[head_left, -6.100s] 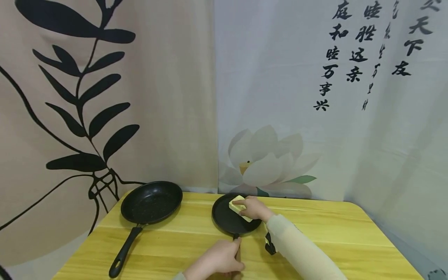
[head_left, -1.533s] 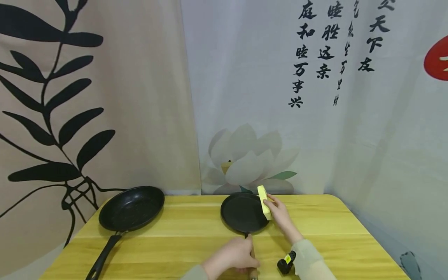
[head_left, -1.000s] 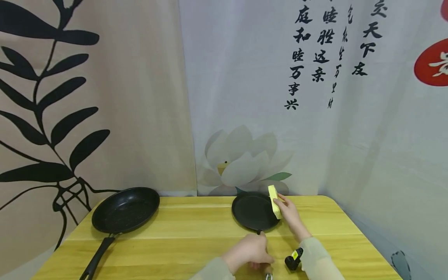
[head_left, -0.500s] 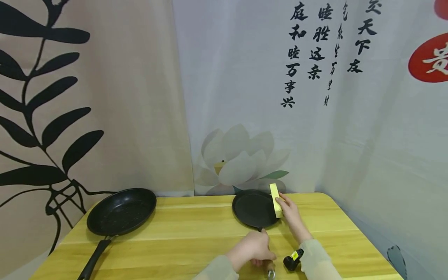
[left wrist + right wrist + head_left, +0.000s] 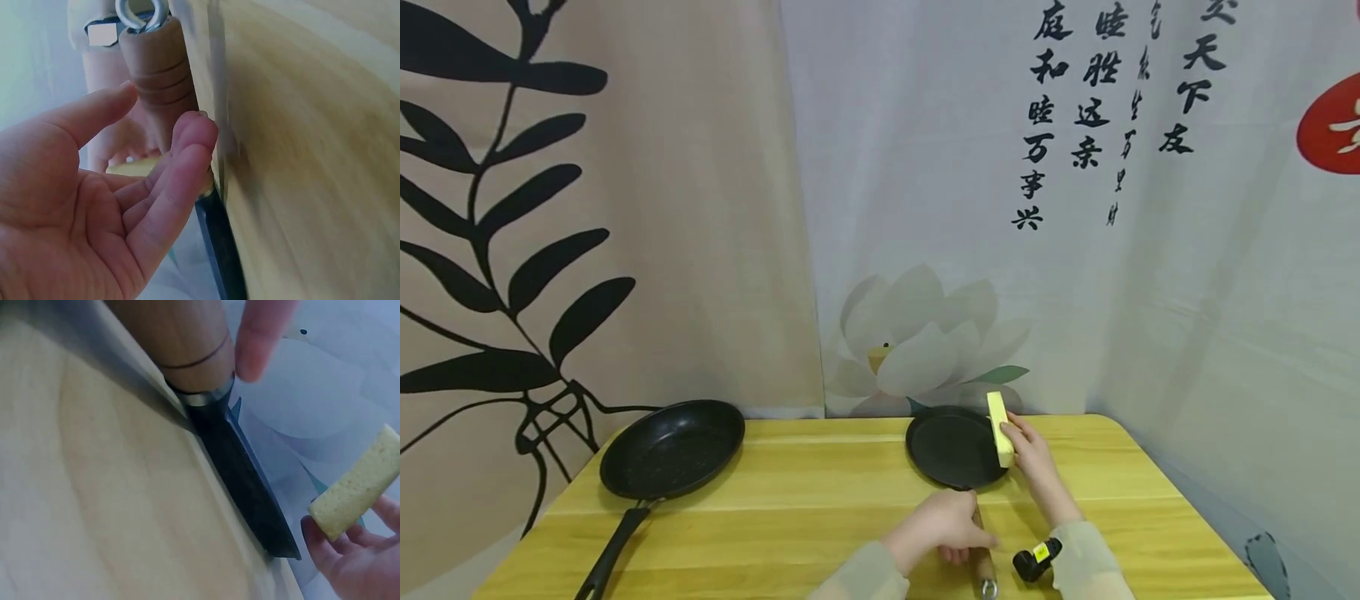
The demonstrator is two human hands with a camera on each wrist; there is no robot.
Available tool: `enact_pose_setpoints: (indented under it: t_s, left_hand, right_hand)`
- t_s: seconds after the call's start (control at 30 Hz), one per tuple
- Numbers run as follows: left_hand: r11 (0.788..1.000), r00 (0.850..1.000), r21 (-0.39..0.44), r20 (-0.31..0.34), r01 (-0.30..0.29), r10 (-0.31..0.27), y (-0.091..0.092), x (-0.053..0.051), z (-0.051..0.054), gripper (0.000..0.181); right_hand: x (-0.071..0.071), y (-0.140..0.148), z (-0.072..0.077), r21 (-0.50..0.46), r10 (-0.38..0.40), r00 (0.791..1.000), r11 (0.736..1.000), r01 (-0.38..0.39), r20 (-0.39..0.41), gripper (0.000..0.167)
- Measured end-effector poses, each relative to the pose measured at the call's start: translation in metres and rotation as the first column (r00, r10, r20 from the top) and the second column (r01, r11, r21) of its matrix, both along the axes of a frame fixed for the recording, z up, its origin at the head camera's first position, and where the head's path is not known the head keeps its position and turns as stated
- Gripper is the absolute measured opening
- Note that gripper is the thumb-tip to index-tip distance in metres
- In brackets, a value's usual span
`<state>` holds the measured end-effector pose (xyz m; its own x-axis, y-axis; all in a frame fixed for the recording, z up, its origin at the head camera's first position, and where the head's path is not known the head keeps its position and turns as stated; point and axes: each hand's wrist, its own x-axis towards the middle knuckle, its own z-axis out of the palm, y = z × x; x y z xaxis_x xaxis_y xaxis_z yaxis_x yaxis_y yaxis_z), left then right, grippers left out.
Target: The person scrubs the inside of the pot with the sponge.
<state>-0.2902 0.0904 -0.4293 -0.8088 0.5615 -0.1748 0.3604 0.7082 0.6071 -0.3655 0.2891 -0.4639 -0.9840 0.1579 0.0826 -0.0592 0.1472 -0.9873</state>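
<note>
A small black frying pan (image 5: pixel 955 450) with a wooden handle (image 5: pixel 983 570) lies at the table's back right. My left hand (image 5: pixel 938 527) is at that handle, its thumb across the top and its other fingers curled beside it. In the left wrist view the grip looks loose, and I cannot see every fingertip's contact. A pale yellow sponge block (image 5: pixel 1000 429) stands on edge at the pan's right rim. Between thumb and fingers, my right hand (image 5: pixel 1033 454) pinches its right side. The right wrist view shows the porous sponge (image 5: pixel 359 487) apart from the pan.
A larger black frying pan (image 5: pixel 673 450) sits at the table's left, its black handle (image 5: pixel 613 550) toward the front. The wooden table (image 5: pixel 820 492) meets a printed curtain (image 5: pixel 715 250) at its back edge. A small black camera (image 5: pixel 1036 560) is at my right wrist.
Earlier, my right hand pressed the sponge flat on the small pan; now it holds it upright at the right rim. The left hand's grip has loosened slightly. The head view has turned right.
</note>
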Motion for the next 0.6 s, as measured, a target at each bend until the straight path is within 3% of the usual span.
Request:
enact_pose_setpoints:
  t_s: [0.17, 0.37, 0.6]
  left_hand:
    - [0.996, 0.999, 0.088, 0.031, 0.020, -0.023, -0.016, -0.004, 0.009, 0.071]
    - [0.991, 1.000, 0.132, -0.021, 0.006, -0.003, -0.052, -0.004, 0.022, 0.060]
    - [0.981, 0.998, 0.193, -0.056, -0.012, 0.023, -0.121, 0.004, 0.031, 0.057]
  right_hand:
    - [0.000, 0.000, 0.002, -0.013, -0.015, 1.000, 1.000, 0.015, 0.001, 0.061]
    - [0.001, -0.001, 0.001, -0.003, -0.010, 1.000, 1.000, 0.010, -0.018, 0.059]
    - [0.000, -0.004, 0.001, -0.003, -0.005, 0.999, 1.000, 0.005, -0.031, 0.058]
